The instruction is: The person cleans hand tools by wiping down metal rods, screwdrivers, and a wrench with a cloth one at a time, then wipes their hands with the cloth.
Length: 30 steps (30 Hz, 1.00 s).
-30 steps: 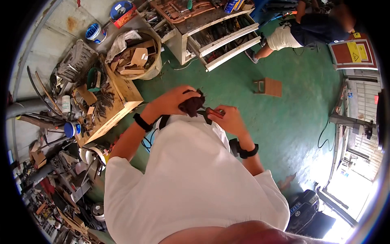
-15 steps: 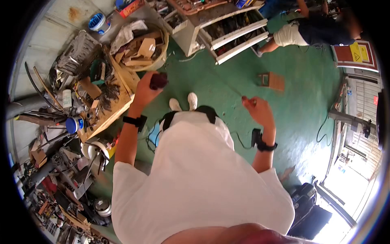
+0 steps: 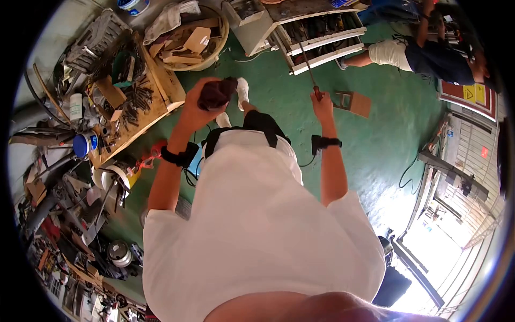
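A bunched dark red cloth is gripped by my left hand, near the right end of the wooden workbench. My right hand is closed round the reddish handle of a long screwdriver. Its thin shaft points up and away, overlapping in view the open drawers of the tool cabinet. Just right of my right hand a small wooden stool stands on the green floor.
At the left is the wooden workbench with metal parts on it. A round bin of cardboard stands behind it. Another person is at the upper right. Clutter fills the lower left.
The hands have moved apart, the cloth going left and the screwdriver right. The screwdriver now points away from me. One foot has stepped forward, and the cabinet appears nearer.
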Available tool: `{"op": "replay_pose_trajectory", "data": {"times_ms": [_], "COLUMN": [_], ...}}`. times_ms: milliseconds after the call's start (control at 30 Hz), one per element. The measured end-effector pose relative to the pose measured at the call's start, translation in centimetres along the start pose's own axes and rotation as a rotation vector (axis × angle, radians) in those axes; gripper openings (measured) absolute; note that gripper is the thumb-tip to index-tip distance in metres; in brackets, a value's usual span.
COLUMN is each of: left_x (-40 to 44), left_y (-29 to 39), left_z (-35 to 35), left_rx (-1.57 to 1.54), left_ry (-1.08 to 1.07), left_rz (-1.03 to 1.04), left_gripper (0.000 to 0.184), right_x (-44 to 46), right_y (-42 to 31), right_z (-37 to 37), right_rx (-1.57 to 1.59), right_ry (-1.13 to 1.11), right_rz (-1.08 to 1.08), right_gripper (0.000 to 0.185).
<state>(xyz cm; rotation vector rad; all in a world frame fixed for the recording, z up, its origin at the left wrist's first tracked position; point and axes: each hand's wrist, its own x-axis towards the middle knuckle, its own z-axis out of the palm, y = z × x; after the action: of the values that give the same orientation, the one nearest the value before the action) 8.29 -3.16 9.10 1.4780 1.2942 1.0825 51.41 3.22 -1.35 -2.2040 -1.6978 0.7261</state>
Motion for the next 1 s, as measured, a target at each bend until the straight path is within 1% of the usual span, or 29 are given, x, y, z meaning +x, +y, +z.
{"op": "replay_pose_trajectory", "data": {"times_ms": [67, 167, 233, 300, 333, 400, 467, 500, 533, 600, 633, 667, 733, 767, 800, 867, 933, 1000], "left_x": [0.2, 1.1, 2.0, 3.2, 3.9, 5.6, 7.3, 8.3, 9.0, 10.6, 11.3, 11.8, 12.6, 12.6, 12.3, 12.6, 12.5, 12.3], "left_y": [-0.3, -0.6, -0.9, -1.4, -1.6, -2.3, -3.0, -3.0, -2.9, -2.6, -2.3, -2.0, -1.7, -2.1, -2.8, -3.3, -2.8, -2.4], "left_z": [-0.6, -1.6, -2.1, -2.6, -2.6, -2.5, -2.2, -1.9, -1.5, -1.1, -1.1, -1.0, -0.9, -1.0, -1.1, -1.6, -2.2, -2.6], "left_rx": [0.031, 0.006, -0.004, 0.028, 0.056, 0.047, 0.034, 0.031, 0.025, 0.018, 0.011, 0.018, -0.047, -0.044, -0.052, -0.055, 0.072, 0.039], "left_ry": [0.024, 0.091, 0.176, 0.199, 0.218, 0.245, 0.269, 0.288, 0.308, 0.304, 0.295, 0.300, 0.305, 0.308, 0.305, 0.307, 0.297, 0.289], "left_rz": [-0.026, -0.087, -0.098, -0.139, -0.173, -0.163, -0.149, -0.157, -0.170, -0.203, -0.229, -0.240, -0.244, -0.252, -0.241, -0.217, -0.232, -0.248], "left_gripper": [0.057, 0.056, 0.055, 0.055, 0.055, 0.054, 0.054, 0.053, 0.053, 0.053, 0.053, 0.053, 0.054, 0.054, 0.054, 0.054, 0.054, 0.054], "right_x": [2.6, 7.1, 9.6, 12.0, 13.0, 14.8, 16.8, 17.7, 18.6, 20.8, 22.3, 23.5, 25.8, 27.1, 27.3, 28.0, 29.0, 29.3], "right_y": [0.3, 1.2, 1.6, 2.0, 2.0, 1.8, 1.6, 1.5, 1.6, 1.5, 1.2, 1.1, 1.3, 1.3, 0.4, -2.5, -3.0, -3.5], "right_z": [2.4, 4.8, 6.0, 6.6, 7.0, 7.8, 8.0, 8.5, 8.8, 9.7, 10.4, 10.9, 12.0, 12.7, 12.6, 11.9, 12.8, 13.2], "right_rx": [-0.028, -0.076, -0.078, -0.084, -0.048, 0.001, 0.031, 0.028, 0.027, 0.114, 0.065, 0.167, -0.074, -0.066, -0.065, -0.211, -0.246, -0.205], "right_ry": [0.083, 0.044, 0.029, 0.018, 0.020, 0.018, -0.057, -0.034, -0.041, 0.008, 0.003, -0.039, 0.042, -0.003, -0.008, -0.036, -0.044, -0.047], "right_rz": [-0.016, 0.018, 0.015, 0.005, 0.001, 0.004, -0.004, -0.055, -0.055, -0.156, -0.154, -0.123, -0.313, -0.258, -0.259, -0.250, -0.272, -0.216], "right_gripper": [0.047, 0.049, 0.049, 0.049, 0.050, 0.052, 0.047, 0.047, 0.047, 0.050, 0.050, 0.043, 0.041, 0.044, 0.044, 0.047, 0.044, 0.039]}}
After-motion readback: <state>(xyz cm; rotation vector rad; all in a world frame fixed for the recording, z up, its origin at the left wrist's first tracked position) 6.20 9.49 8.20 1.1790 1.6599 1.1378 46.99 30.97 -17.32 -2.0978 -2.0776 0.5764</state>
